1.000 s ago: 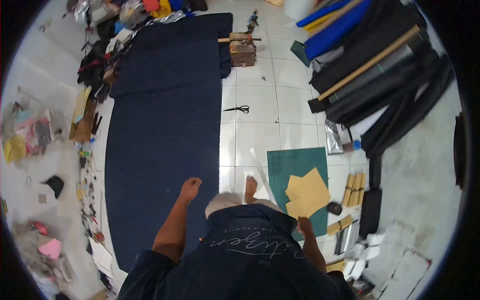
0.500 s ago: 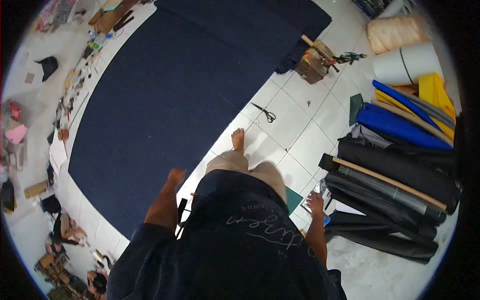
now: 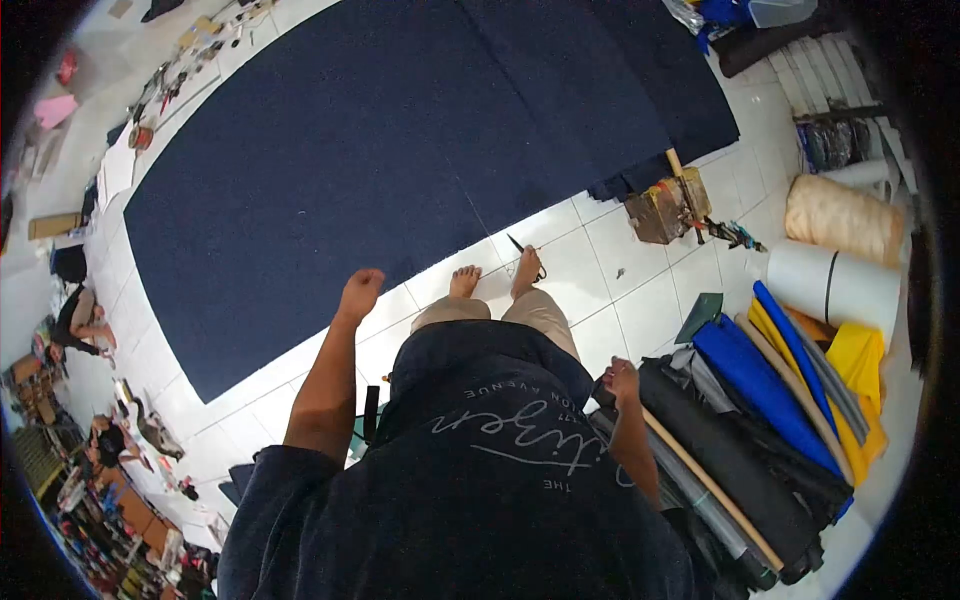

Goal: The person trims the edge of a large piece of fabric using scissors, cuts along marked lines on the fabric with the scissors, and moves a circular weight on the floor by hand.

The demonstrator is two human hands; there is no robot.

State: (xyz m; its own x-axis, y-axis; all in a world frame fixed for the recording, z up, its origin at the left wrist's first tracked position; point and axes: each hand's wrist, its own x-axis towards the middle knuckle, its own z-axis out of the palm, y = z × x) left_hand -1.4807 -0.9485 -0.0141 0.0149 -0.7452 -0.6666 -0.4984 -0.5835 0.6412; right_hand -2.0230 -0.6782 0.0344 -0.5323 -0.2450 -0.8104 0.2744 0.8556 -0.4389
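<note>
My left hand [image 3: 362, 292] hangs over the near edge of a large dark navy cloth [image 3: 380, 150] spread on the floor. Its fingers are curled in, and nothing shows in them. On the other side of my body, my right hand [image 3: 621, 378] is loosely closed beside a row of rolled materials, with no object visible in it. Black scissors [image 3: 517, 243] lie at the cloth's edge, their handles partly hidden by my right foot [image 3: 526, 270]. A faint pale line runs across the cloth near them.
A block-shaped weight [image 3: 656, 216] with tools on it stands at the cloth's right edge. Black rolls [image 3: 720, 450], a blue roll [image 3: 765, 390] and a white roll [image 3: 800, 285] lie on the right. Other people [image 3: 85, 320] sit far left among scattered items.
My view has turned to the right and my right foot has stepped forward onto the tiles by the scissors. My right hand has come nearer the black rolls. The cloth looks unmoved.
</note>
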